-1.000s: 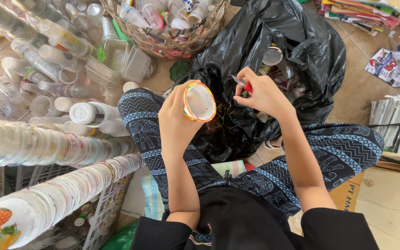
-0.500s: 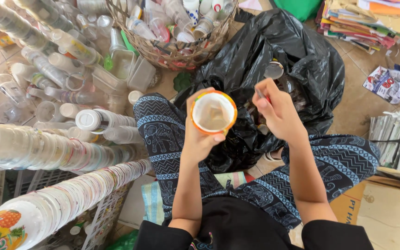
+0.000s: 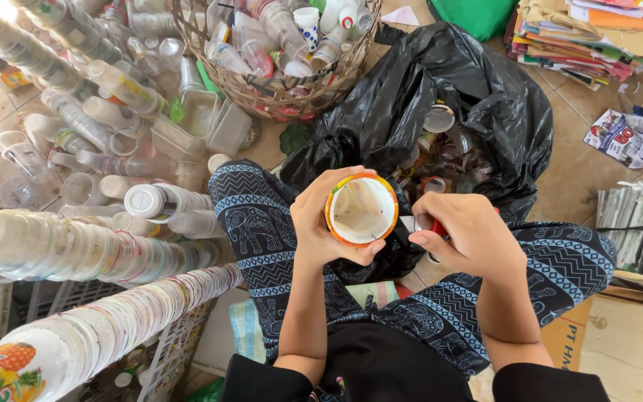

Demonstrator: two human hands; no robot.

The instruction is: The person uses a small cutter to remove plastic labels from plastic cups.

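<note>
In the head view the left hand [image 3: 321,223] grips a small cup [image 3: 361,209] with an orange rim, its empty white inside facing up, while the right hand [image 3: 466,234] is closed around a small red tool [image 3: 438,227]; the step looks like cleaning or trimming the cup. The black bag [image 3: 440,82] just beyond holds mixed cups and lids, the woven basket [image 3: 262,89] far left holds bottles, and stacked cups [image 3: 98,327] lie near left.

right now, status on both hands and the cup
Left hand grips paper cup, open end facing up. Right hand shut on small red tool, beside cup. Black bag open just beyond.
</note>
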